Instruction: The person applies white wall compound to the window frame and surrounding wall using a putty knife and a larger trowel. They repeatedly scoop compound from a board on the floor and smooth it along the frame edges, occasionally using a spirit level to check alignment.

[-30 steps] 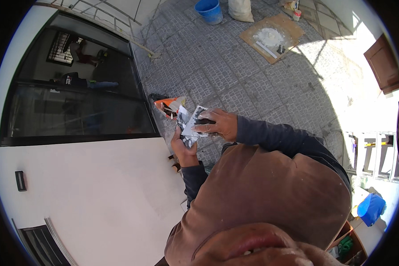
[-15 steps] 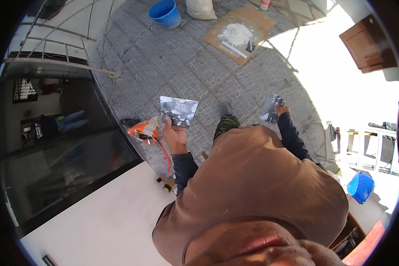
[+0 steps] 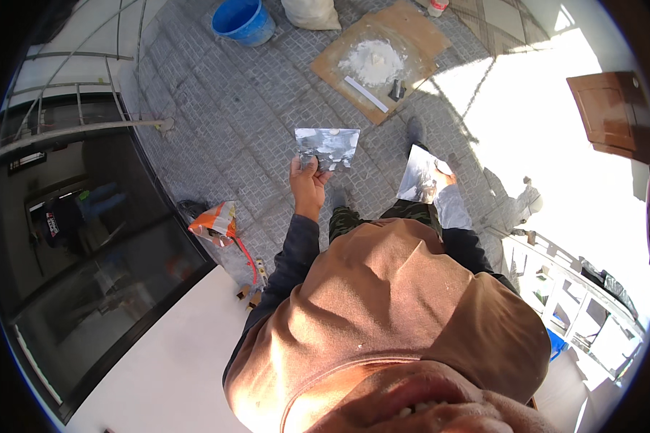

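My left hand (image 3: pixel 311 189) is closed on the near edge of a flat, four-sided metal plastering blade (image 3: pixel 331 146). Its upper face is shiny and smeared with white and grey; any handle is hidden by my fingers. A similar smeared plastering blade (image 3: pixel 414 177) is gripped at its right side by my right hand (image 3: pixel 446 175), low over my right leg. The two blades are apart, both in the air above the paved ground. White powder (image 3: pixel 372 62) lies heaped on a brown board (image 3: pixel 330 66) further ahead, with a white strip (image 3: pixel 366 94) and a small dark tool (image 3: pixel 397 90) beside it.
A blue bucket (image 3: pixel 244 22) and a pale sack (image 3: pixel 312 13) stand at the far side. An orange and white bag (image 3: pixel 215 222) with a red strap lies left, near a dark glass door (image 3: pixel 108 238). A white metal frame (image 3: pixel 570 289) is at right, and a wooden panel (image 3: pixel 610 115) beyond.
My left hand has moved right and forward with its blade. My right hand has come inward, and its blade now shows its face brightly in sunlight. My right foot has appeared further ahead.
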### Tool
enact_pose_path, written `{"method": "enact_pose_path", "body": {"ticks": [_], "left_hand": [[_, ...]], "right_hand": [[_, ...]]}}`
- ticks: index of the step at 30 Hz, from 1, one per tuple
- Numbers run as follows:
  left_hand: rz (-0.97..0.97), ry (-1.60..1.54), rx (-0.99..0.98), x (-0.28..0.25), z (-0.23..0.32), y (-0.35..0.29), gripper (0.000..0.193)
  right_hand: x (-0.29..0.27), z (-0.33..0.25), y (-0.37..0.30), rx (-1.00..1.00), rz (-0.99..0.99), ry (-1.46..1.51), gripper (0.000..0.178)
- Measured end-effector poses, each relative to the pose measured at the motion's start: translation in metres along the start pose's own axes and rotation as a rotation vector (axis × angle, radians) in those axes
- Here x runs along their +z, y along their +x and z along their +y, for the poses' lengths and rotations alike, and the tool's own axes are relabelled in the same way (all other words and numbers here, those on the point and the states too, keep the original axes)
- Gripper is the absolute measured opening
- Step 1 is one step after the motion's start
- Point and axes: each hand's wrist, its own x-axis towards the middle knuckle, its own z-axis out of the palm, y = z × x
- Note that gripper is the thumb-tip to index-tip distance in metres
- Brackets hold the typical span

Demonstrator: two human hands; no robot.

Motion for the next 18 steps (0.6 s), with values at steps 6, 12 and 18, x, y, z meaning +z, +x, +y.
{"method": "enact_pose_path", "body": {"ticks": [6, 12, 18], "left_hand": [[0.09, -0.063, -0.096, 0.057, -0.106, 0.134, 0.024], [0.169, -0.161, -0.223, 0.049, -0.245, 0.283, 0.025], [0.116, -0.15, -0.183, -0.015, -0.348, 0.413, 0.029]], "right_hand": [[0.018, -0.08, 0.191, -0.08, -0.342, -0.02, 0.041], [0.058, -0.114, 0.435, -1.203, -0.168, -1.034, 0.027], [0.133, -0.072, 0.686, -1.197, -0.134, -1.649, 0.045]]}}
